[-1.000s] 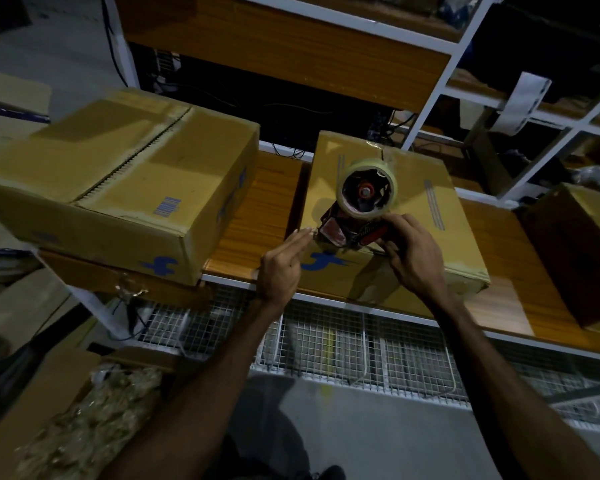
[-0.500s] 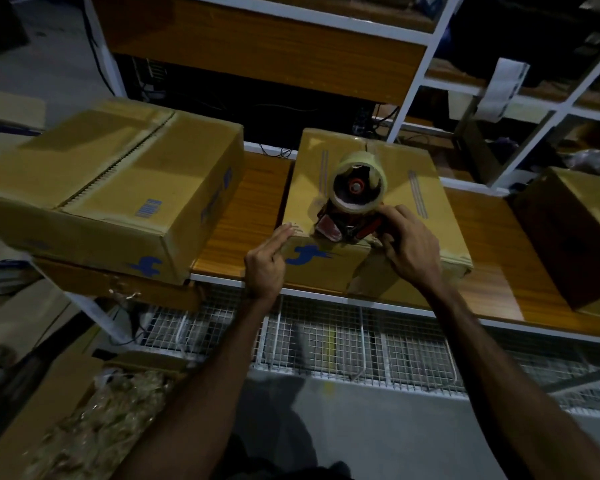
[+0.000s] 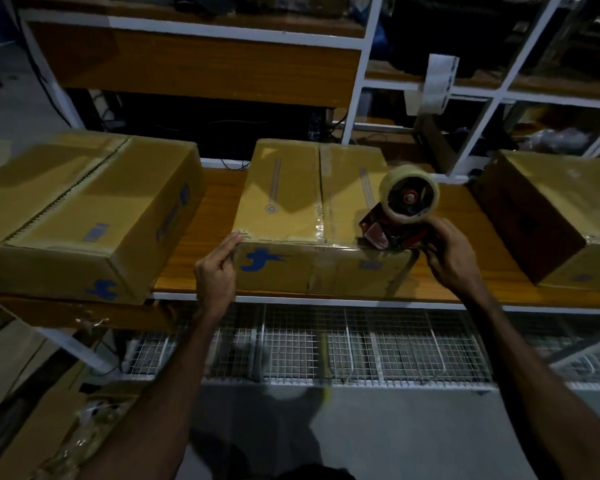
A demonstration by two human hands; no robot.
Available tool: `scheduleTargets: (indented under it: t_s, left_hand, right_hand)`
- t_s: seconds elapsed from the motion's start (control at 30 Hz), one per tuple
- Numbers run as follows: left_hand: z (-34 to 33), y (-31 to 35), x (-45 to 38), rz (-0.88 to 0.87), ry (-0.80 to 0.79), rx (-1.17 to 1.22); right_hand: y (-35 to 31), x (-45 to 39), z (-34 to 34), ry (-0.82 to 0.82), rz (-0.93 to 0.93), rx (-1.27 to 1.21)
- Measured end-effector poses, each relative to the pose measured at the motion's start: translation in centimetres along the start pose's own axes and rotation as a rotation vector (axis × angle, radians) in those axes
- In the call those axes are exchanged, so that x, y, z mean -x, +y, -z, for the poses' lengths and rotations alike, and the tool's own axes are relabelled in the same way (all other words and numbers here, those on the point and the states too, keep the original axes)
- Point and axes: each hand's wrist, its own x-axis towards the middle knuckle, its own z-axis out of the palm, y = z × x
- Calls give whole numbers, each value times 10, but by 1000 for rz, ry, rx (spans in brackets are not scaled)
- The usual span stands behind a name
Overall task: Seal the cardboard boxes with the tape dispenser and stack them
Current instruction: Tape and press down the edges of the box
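A flat cardboard box [image 3: 291, 199] with a blue logo lies on the wooden shelf [image 3: 205, 237] in front of me. My right hand [image 3: 447, 258] grips a red tape dispenser [image 3: 400, 213] with a clear tape roll, pressed on the box's near right top edge. Shiny tape runs along that near edge from about the middle seam to the dispenser. My left hand [image 3: 219, 271] rests flat against the box's near left corner, holding nothing. A bigger box [image 3: 84, 209] sits to the left and another box [image 3: 548, 216] to the right.
White shelf frames [image 3: 361, 64] rise behind the boxes. A wire mesh rack [image 3: 326, 344] runs under the wooden shelf. At the lower left an open carton [image 3: 42, 438] with crumpled plastic stands on the floor.
The dispenser in my right hand has travelled right along the box's near edge, from the middle to the right corner, leaving tape behind. My left hand stays at the left corner.
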Motion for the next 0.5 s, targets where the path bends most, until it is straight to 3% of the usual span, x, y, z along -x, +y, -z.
scheduleTargets:
  t_s: [0.17,0.37,0.5]
  left_hand:
    - [-2,6,0,33,-11,-114]
    - [-20,28,11,-76,-90,-391]
    - [-59,82,13,-242,-222,-548]
  right_hand:
    - [1,5,-1,10,34,-98]
    - [9,5,-2,52,48,-126]
    - [11,4,-5,63,69,-173]
